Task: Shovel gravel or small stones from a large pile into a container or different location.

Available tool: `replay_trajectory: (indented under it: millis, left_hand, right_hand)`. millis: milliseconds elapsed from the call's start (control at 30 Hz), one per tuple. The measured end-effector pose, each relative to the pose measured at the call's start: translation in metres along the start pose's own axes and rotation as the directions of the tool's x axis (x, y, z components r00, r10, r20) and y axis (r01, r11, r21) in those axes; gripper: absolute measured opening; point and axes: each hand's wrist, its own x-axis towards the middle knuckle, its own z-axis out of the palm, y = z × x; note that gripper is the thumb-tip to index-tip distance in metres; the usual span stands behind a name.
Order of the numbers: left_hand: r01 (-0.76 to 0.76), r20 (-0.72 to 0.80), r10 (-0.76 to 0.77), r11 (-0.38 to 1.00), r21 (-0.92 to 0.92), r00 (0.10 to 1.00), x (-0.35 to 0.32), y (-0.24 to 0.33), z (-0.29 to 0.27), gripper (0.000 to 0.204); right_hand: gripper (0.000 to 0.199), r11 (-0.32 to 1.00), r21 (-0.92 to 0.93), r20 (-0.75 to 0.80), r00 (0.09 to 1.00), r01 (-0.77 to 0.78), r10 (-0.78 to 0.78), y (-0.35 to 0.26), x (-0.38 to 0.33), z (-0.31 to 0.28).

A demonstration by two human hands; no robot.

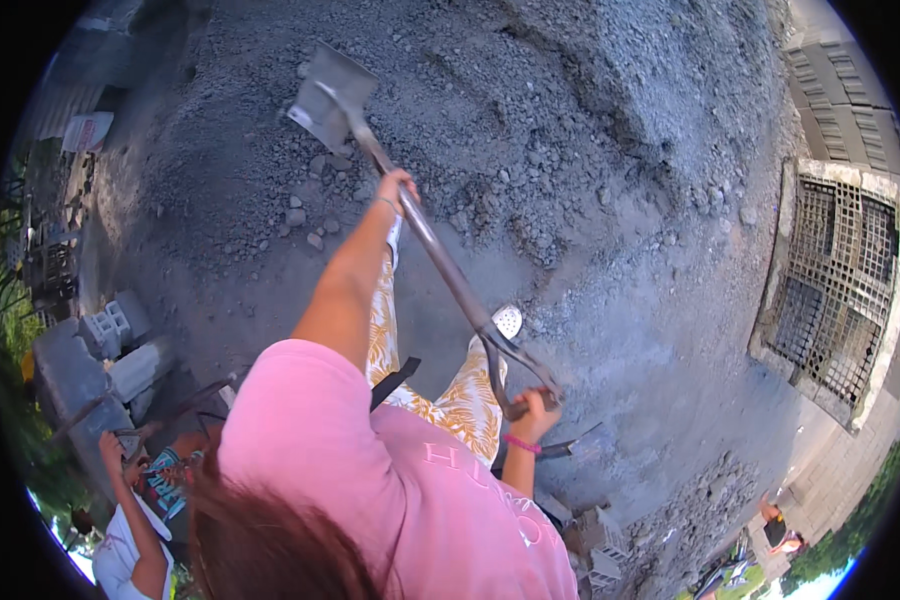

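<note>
Grey gravel [590, 120] and dust cover the ground across most of the head view, heaped into a mound at the far side, with loose stones scattered over its slope. At the right edge sits a square metal drain grate [832, 285] in a pale concrete frame. Concrete blocks [120, 345] lie in a cluster at the left, and beside them, near the lower left rim, another person [130, 540] in a white top raises a hand.

Seen from above, the person wearing the camera has a pink shirt and patterned orange and white trousers. Both arms reach out to a shovel [440, 260] that runs diagonally from the near right to the far left. Its flat metal blade [330, 95] is at the far end, over the gravel slope; whether it touches the stones I cannot tell. The left hand [398, 190] is clenched around the shaft partway along, nearer the blade. The right hand [536, 405], with a pink band at the wrist, is clenched on the looped grip at the near end of the shovel. A white shoe [507, 321] shows just beside the shaft, between the two hands.
</note>
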Motion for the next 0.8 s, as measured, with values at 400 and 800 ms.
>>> replay_trajectory:
  millis: [400, 800]
  left_hand:
    - [0.846, -0.184, -0.827, 0.531, 0.057, 0.532, -0.294, -0.454, 0.071, 0.014]
    - [0.456, -0.089, -0.448, 0.884, 0.106, 0.889, 0.045, -0.152, -0.022, 0.015]
  right_hand:
    - [0.017, 0.791, -0.47, -0.855, 0.426, -0.392, -0.296, -0.173, -0.211, -0.422]
    - [0.011, 0.973, -0.126, -0.555, 0.827, -0.192, 0.091, 0.035, -0.014, -0.051]
